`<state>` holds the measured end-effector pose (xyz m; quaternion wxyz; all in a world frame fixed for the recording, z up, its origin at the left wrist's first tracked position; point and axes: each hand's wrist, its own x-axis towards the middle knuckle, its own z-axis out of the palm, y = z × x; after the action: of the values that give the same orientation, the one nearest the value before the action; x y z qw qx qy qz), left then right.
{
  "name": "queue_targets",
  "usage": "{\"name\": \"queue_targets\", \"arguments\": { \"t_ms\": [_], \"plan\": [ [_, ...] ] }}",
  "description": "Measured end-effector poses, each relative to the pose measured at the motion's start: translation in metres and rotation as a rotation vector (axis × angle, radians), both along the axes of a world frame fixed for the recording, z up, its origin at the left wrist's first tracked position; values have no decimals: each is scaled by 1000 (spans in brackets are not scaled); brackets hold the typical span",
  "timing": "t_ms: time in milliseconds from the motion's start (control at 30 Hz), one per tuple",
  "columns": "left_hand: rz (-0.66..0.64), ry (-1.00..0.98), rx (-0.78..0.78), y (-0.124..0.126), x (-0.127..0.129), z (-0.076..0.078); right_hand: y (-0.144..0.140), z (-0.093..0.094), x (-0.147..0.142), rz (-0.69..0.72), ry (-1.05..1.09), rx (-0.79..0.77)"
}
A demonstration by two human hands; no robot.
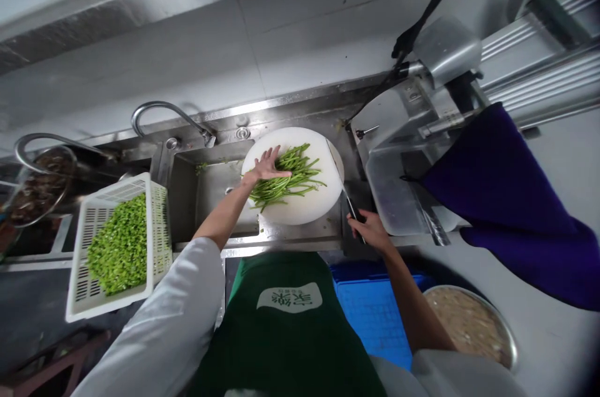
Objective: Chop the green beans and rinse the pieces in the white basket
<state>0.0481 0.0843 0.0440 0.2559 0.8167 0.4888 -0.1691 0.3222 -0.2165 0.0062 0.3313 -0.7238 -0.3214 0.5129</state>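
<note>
Nearest the camera: green apron with a pale logo patch, white sleeves to either side. Below right of it, a blue crate; further right, a metal bowl of pale, chopped-looking contents.

Left side, low: white slotted basket tilted on the counter edge, holding a heap of finely cut greens.

Right hand closed around the dark handle of a knife; blade runs up and away along the right rim of the board, its tip near the board's upper right. Blade is clear of the stems.

Left hand flat, fingers spread, palm down on the left end of a bundle of long green stems. Not gripping, just pressing. Stems lie roughly side by side across the middle of a round white cutting board, tips pointing right.

Board sits over the right part of a steel sink; a curved faucet rises behind the basin. A few green scraps lie at the sink's back edge.

Far left: a metal pot with dark contents, not identifiable. Right of the board: a steel slicing machine, partly draped with a purple cloth. Beyond, white tiled wall.
</note>
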Motion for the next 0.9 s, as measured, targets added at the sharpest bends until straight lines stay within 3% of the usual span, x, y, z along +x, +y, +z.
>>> {"name": "queue_targets", "arguments": {
  "t_ms": [100,267,333,467,600,733,900],
  "plan": [
    [-35,23,-107,-8,10,-9,2,-13,-3,-4,11,4],
    [-209,84,142,-63,15,-34,11,-19,-3,-18,-28,-92],
    [-232,104,191,-72,13,-41,22,-14,0,-6,-118,-100],
    [-290,101,161,-59,8,-41,48,0,-2,126,-406,-134],
    [-312,80,134,-45,6,-34,64,11,-23,308,-730,-192],
    [-287,136,76,-40,10,-26,64,19,-42,432,-743,-234],
    [-212,124,-47,-21,25,-22,76,26,-39,455,-745,-272]
  ]
}}
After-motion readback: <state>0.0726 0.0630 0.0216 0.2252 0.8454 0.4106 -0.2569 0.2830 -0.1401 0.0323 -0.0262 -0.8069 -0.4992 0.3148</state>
